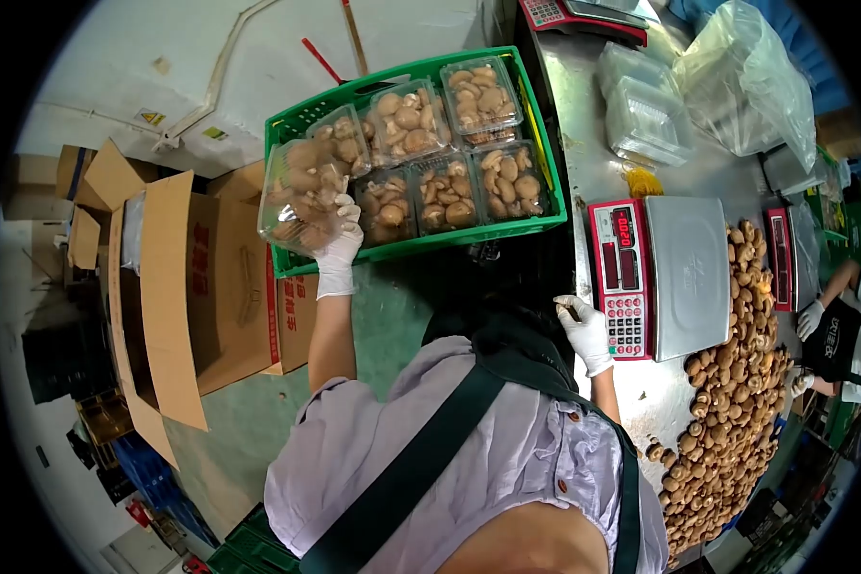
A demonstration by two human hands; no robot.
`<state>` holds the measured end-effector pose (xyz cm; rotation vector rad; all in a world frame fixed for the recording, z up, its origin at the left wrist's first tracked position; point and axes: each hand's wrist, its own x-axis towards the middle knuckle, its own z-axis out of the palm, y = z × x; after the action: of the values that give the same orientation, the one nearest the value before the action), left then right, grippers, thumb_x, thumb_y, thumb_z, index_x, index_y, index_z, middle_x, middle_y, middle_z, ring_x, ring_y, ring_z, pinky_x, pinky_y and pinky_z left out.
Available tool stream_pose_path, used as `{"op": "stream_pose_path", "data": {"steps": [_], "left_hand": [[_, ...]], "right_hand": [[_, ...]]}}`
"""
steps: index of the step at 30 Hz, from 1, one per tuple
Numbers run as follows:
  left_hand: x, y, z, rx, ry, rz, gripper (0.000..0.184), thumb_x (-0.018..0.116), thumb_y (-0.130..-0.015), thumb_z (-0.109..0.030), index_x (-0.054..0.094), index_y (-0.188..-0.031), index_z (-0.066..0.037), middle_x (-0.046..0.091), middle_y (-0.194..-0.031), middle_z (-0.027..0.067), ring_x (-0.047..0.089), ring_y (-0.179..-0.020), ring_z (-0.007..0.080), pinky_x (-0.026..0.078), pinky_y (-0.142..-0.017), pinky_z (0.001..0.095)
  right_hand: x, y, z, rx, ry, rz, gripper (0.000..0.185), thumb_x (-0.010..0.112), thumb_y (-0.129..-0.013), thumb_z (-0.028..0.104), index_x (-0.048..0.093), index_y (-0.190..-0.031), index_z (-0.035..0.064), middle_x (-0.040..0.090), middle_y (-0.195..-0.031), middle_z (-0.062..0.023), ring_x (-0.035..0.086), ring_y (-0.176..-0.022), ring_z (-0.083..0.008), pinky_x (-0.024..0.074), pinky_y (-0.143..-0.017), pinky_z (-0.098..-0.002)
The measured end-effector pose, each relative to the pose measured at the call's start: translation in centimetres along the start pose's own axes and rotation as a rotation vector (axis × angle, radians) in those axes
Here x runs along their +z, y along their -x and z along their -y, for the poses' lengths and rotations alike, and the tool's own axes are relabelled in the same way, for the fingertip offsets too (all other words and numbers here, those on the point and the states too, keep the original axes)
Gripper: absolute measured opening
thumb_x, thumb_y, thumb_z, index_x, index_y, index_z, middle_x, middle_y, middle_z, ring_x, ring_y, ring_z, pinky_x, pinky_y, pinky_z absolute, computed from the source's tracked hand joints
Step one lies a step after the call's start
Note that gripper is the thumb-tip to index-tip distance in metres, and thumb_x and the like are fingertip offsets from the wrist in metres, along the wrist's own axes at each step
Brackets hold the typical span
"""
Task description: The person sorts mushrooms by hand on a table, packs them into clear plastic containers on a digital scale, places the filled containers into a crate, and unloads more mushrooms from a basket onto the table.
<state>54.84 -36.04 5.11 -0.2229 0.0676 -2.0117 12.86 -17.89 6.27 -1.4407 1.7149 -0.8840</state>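
My left hand (340,241), in a white glove, is closed on the near edge of a clear plastic box of mushrooms (301,196). That box is tilted over the left end of a green crate (416,244). Inside the crate sit several more filled boxes, one of them a mushroom box (481,99) at the far right corner. My right hand (586,335), also gloved, is beside the red and white weighing scale (627,277). Its fingers are curled together, with a small brownish bit at the tips that I cannot make out. The scale's steel plate (689,277) carries nothing.
Loose mushrooms (727,411) are heaped on the metal table (584,143) right of the scale. Stacked clear boxes (646,120) and a plastic bag (746,77) lie farther back. An open cardboard box (177,287) stands at left. Across the table is another person's gloved hand (810,320).
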Motion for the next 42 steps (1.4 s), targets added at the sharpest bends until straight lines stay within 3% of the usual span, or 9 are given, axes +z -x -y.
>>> {"op": "stream_pose_path", "data": {"steps": [11,14,17,21,30,36,38,40,42], "left_hand": [[-0.8,1.4,-1.4,0.070,0.088,0.029,0.079,0.067,-0.077,-0.033,0.030,-0.140,-0.004,0.045,-0.111,0.0083,0.046,-0.097,0.0208,0.050,-0.081,0.0398],[-0.7,3.0,-4.2,0.132,-0.213,-0.062,0.064,0.057,-0.084,-0.046,0.041,-0.137,-0.012,0.048,-0.118,0.0106,0.048,-0.103,0.0236,0.049,-0.084,0.0417],[2.8,3.6,-6.0,0.584,-0.731,-0.829,0.049,0.047,-0.092,-0.046,0.052,-0.127,-0.012,0.057,-0.124,0.0130,0.055,-0.113,0.0289,0.050,-0.088,0.0436],[2.8,3.9,-11.4,0.504,-1.569,-0.853,0.052,0.058,-0.091,-0.026,0.045,-0.135,-0.001,0.055,-0.126,0.0129,0.057,-0.109,0.0222,0.048,-0.089,0.0317],[0.5,-2.5,-15.3,0.583,-1.547,-0.942,0.057,0.057,-0.093,-0.030,0.042,-0.138,0.003,0.053,-0.132,0.0128,0.053,-0.116,0.0211,0.042,-0.096,0.0304],[-1.0,-6.4,-15.6,0.484,-2.363,-1.176,0.061,0.055,-0.093,-0.037,0.042,-0.139,0.000,0.047,-0.138,0.0180,0.050,-0.120,0.0270,0.038,-0.099,0.0322],[-4.7,-8.2,-18.3,0.652,-2.086,-1.048,0.057,0.053,-0.093,-0.039,0.044,-0.138,-0.005,0.046,-0.138,0.0194,0.049,-0.121,0.0342,0.037,-0.102,0.0337],[-4.6,-9.2,-18.2,0.666,-2.923,-0.905,0.054,0.049,-0.093,-0.042,0.046,-0.138,-0.012,0.040,-0.144,0.0177,0.042,-0.127,0.0381,0.033,-0.105,0.0453],[-5.0,-10.0,-15.7,0.599,-2.968,-1.073,0.051,0.043,-0.094,-0.047,0.049,-0.136,-0.020,0.032,-0.150,0.0111,0.031,-0.135,0.0349,0.024,-0.103,0.0647]], "right_hand": [[0.5,-0.8,-0.5,0.038,0.013,0.058,0.016,0.066,-0.085,0.014,0.069,-0.099,0.0055,0.068,-0.080,-0.0139,0.066,-0.065,-0.0175,0.0506,-0.061,-0.0264],[0.5,-0.8,-0.4,-0.015,0.037,0.041,0.015,0.066,-0.085,0.014,0.069,-0.099,0.0061,0.068,-0.081,-0.0143,0.067,-0.066,-0.0194,0.0508,-0.061,-0.0271],[0.1,-0.7,-0.1,0.044,0.053,0.065,0.016,0.066,-0.085,0.014,0.069,-0.099,0.0056,0.069,-0.082,-0.0150,0.068,-0.070,-0.0217,0.0514,-0.064,-0.0281],[0.0,-0.5,0.2,0.084,0.064,0.065,0.017,0.066,-0.085,0.015,0.069,-0.099,0.0054,0.069,-0.084,-0.0156,0.068,-0.072,-0.0223,0.0519,-0.066,-0.0284],[0.5,0.0,1.2,0.149,0.105,0.096,0.018,0.065,-0.086,0.016,0.068,-0.101,0.0054,0.069,-0.086,-0.0164,0.069,-0.074,-0.0242,0.0524,-0.068,-0.0292],[0.7,0.5,1.6,0.170,0.142,0.082,0.020,0.065,-0.086,0.017,0.068,-0.101,0.0053,0.069,-0.087,-0.0177,0.069,-0.077,-0.0267,0.0530,-0.070,-0.0303],[1.1,0.7,1.0,0.171,0.142,0.069,0.019,0.065,-0.086,0.017,0.068,-0.101,0.0053,0.068,-0.087,-0.0177,0.069,-0.077,-0.0266,0.0529,-0.069,-0.0303],[1.2,1.0,0.6,0.172,0.144,0.059,0.019,0.065,-0.085,0.017,0.069,-0.100,0.0054,0.068,-0.087,-0.0177,0.069,-0.077,-0.0265,0.0528,-0.069,-0.0304],[1.3,1.2,0.5,0.225,0.156,0.067,0.019,0.065,-0.086,0.018,0.068,-0.100,0.0057,0.068,-0.086,-0.0181,0.069,-0.077,-0.0275,0.0528,-0.070,-0.0313]]}}
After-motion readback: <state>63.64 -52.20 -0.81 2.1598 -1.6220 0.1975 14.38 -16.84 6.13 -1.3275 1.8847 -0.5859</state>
